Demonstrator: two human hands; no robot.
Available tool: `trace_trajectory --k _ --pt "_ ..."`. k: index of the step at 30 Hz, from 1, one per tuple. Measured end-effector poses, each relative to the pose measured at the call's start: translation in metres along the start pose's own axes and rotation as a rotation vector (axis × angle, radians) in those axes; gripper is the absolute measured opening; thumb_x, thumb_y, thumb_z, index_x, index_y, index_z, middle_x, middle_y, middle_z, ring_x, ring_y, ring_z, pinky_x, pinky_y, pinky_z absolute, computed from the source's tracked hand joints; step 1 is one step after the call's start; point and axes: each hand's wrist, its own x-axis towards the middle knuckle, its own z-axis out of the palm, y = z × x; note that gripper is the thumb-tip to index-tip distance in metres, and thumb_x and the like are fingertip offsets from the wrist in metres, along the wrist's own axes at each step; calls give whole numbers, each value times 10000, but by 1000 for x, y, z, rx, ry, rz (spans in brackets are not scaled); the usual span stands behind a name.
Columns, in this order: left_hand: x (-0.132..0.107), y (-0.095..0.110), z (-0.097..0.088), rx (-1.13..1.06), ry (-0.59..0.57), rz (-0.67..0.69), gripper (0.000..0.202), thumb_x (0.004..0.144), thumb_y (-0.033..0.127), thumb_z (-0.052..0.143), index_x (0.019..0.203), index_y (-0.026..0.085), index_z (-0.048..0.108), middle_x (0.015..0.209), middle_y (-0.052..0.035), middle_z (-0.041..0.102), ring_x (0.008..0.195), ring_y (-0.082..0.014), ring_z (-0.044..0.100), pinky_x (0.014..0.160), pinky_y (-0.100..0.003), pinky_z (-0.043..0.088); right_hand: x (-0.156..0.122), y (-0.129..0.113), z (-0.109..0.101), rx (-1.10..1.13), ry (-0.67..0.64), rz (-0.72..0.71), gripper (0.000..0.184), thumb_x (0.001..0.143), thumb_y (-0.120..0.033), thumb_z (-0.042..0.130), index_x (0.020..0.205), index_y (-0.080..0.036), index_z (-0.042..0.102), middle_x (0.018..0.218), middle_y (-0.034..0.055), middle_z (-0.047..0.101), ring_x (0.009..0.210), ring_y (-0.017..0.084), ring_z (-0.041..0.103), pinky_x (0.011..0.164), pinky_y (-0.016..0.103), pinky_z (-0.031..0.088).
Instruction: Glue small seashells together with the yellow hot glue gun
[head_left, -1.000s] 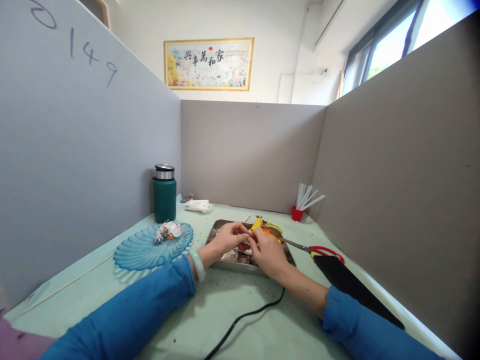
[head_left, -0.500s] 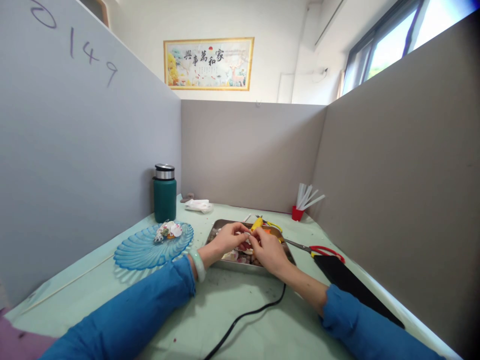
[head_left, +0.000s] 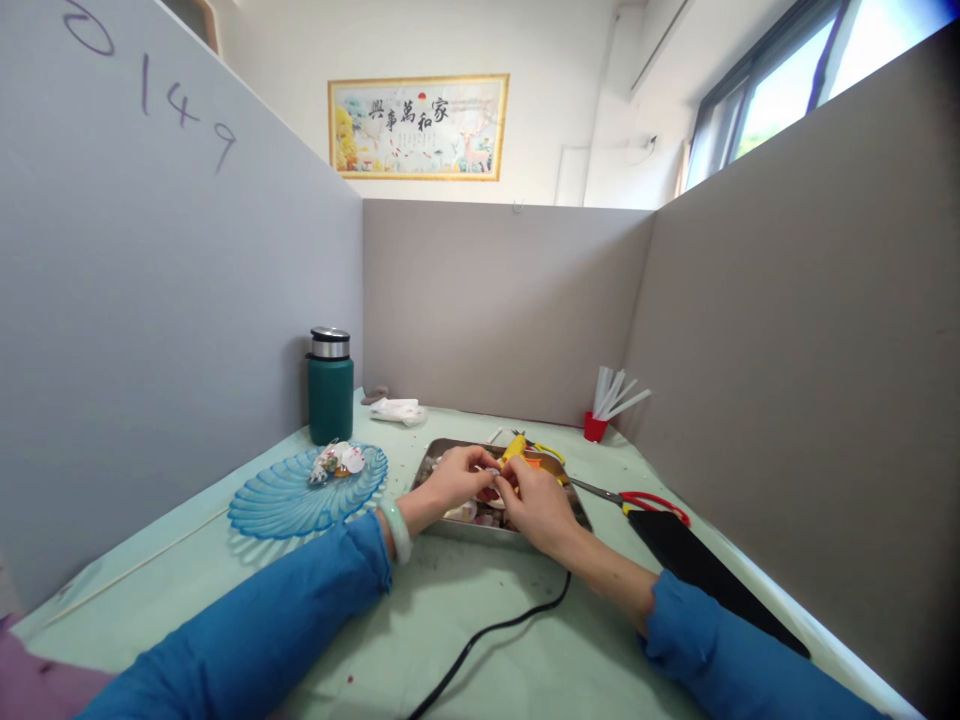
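Observation:
Over a metal tray (head_left: 480, 536) my left hand (head_left: 459, 478) and my right hand (head_left: 538, 500) meet, their fingertips pinched together. A small whitish piece shows between the fingers; its kind is too small to make out. Below them the tray holds small pale and reddish-brown pieces (head_left: 461, 512), partly hidden by my hands. Just behind my right fingers, a yellow glue gun (head_left: 514, 447) lies in the tray, mostly covered.
On the left, a blue scalloped plate (head_left: 277, 505) bears a small cluster of decorations (head_left: 337, 460). Behind it stands a green bottle (head_left: 330, 400). Red-handled scissors (head_left: 652, 505), a black slab (head_left: 712, 575) and a red cup of white sticks (head_left: 595, 428) are rightward. A black cord (head_left: 495, 628) crosses the front.
My fingers have shifted slightly around the small whitish piece, the right fingertips a little lower. Everything else stays where it was.

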Motion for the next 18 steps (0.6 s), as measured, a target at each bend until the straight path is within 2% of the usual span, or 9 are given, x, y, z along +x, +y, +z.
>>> trace_trajectory --k 6,12,18 --pt "-1 3 0 -74 -23 -9 131 644 159 570 767 118 587 629 -18 602 548 -125 599 553 -258 510 0 1 1 -18 -2 6 217 858 -356 408 818 -185 535 705 20 601 619 123 533 552 207 280" --pt "-1 2 -2 -50 -14 3 210 660 198 594 847 109 624 672 -36 620 553 -113 589 553 -239 500 0 0 -1 6 4 11 180 845 -329 423 823 -191 536 711 18 606 639 129 545 564 209 295" --pt "-3 8 -1 -194 -20 -18 213 667 207 610 846 91 597 664 -29 605 513 -97 572 552 -247 497 -1 -2 -3 30 25 12 201 853 -344 410 871 -191 539 752 25 621 664 136 559 580 218 313"
